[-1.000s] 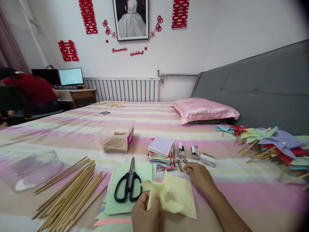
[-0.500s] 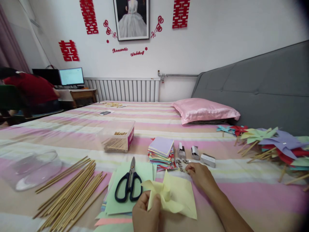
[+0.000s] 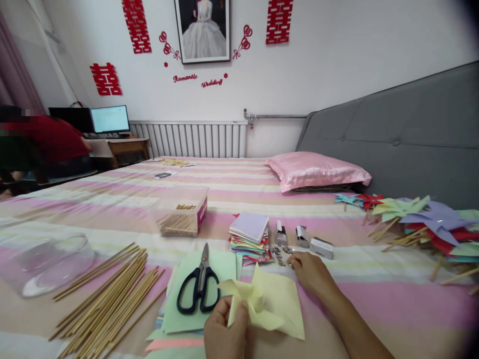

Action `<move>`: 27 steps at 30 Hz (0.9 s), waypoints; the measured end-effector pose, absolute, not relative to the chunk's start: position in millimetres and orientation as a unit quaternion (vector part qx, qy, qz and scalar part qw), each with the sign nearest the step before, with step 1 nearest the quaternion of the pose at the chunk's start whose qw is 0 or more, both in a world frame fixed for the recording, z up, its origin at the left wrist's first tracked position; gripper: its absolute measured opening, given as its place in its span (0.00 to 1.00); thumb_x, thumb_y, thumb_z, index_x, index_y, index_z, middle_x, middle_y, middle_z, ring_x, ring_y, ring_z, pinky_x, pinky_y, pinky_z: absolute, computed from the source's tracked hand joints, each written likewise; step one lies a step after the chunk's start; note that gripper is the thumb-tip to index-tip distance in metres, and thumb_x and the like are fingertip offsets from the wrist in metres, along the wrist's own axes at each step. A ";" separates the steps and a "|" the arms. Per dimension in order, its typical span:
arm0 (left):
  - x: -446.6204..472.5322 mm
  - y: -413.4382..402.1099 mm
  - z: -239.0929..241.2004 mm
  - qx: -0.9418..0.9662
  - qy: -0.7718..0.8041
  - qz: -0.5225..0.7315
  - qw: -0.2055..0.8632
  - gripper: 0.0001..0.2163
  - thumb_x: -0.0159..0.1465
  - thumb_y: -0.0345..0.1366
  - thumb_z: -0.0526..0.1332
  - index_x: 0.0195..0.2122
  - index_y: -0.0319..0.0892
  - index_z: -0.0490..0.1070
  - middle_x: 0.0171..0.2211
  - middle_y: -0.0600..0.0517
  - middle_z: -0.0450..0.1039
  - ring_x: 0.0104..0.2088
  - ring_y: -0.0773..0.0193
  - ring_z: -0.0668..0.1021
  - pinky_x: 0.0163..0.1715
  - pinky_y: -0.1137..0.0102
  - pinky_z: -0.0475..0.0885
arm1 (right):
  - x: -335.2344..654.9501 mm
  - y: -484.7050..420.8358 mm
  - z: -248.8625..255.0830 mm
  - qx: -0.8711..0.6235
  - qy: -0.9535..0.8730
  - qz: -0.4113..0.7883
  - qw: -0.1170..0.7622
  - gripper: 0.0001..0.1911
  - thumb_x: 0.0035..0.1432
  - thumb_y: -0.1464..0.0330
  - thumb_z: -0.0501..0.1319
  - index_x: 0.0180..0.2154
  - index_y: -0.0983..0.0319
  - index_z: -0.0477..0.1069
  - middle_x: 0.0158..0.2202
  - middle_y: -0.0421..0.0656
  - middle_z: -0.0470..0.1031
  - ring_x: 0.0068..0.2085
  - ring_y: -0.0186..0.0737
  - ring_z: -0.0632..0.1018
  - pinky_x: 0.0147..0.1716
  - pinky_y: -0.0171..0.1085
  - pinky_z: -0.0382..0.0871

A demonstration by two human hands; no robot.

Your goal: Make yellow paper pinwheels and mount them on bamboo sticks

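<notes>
My left hand pinches a pale yellow paper pinwheel between thumb and fingers; its corners are folded in to the middle, and one part spreads flat to the right. My right hand has its fingertips pressed together on the bed, at the edge of a small heap of metal thumbtacks. A glint shows at those fingertips, too small to make out. Left of the pinwheel, dark-handled scissors lie on a stack of green paper sheets. Beyond it stands a pile of small coloured paper squares.
Wooden sticks lie loose at left, beside a clear plastic lid. A clear box holds more sticks. Small boxes stand behind the tacks. Finished pinwheels lie at right. A person in red sits at the desk.
The view has shifted very slightly. Both hands keep their places, the left on the pinwheel and the right at the thumbtacks.
</notes>
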State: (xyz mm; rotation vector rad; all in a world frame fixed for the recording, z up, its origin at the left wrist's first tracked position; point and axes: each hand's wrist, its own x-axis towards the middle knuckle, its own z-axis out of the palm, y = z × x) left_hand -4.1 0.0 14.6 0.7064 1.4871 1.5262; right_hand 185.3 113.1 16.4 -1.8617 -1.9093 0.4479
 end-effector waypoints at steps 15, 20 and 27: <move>-4.8 1.2 8.1 0.285 0.607 0.607 0.426 0.14 0.46 0.45 0.61 0.22 0.38 0.69 0.15 0.55 0.64 0.17 0.72 0.61 0.18 0.76 0.56 | 178.7 100.4 25.3 -0.693 -0.662 0.159 0.239 0.10 0.48 0.76 0.55 0.23 0.60 0.72 0.27 0.46 0.76 0.34 0.47 0.75 0.27 0.36 0.56; -4.7 0.8 11.2 0.277 0.602 0.613 0.430 0.13 0.45 0.45 0.62 0.21 0.38 0.69 0.14 0.56 0.63 0.17 0.73 0.59 0.17 0.76 0.55 | 175.7 92.7 50.5 -0.633 -0.679 0.216 0.303 0.08 0.52 0.73 0.54 0.30 0.61 0.71 0.31 0.44 0.76 0.34 0.42 0.75 0.32 0.34 0.62; -2.8 -2.2 23.3 0.280 0.592 0.627 0.421 0.10 0.45 0.41 0.63 0.20 0.38 0.71 0.14 0.56 0.66 0.16 0.73 0.60 0.17 0.76 0.55 | 145.9 27.6 114.3 -0.418 -0.701 0.470 0.337 0.04 0.52 0.70 0.57 0.29 0.62 0.71 0.26 0.38 0.71 0.28 0.34 0.71 0.27 0.29 0.63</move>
